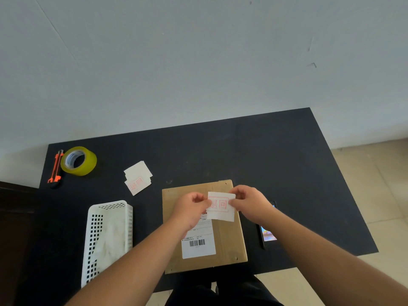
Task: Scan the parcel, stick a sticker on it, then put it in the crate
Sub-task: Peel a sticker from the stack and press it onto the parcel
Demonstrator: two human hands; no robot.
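A flat brown cardboard parcel [229, 237] lies on the black table [265, 155], with a white shipping label [198, 244] bearing a barcode on its near left part. Above the parcel's far half I hold a white sticker [221, 206] with red printed characters. My left hand [191, 209] pinches its left edge and my right hand [250, 203] pinches its right edge. A white perforated plastic crate [108, 237] stands to the left of the parcel.
A small stack of the same stickers [138, 177] lies behind the crate. A yellow tape roll [78, 161] and an orange utility knife [55, 166] sit at the far left corner. A phone [268, 233] with a lit screen lies right of the parcel.
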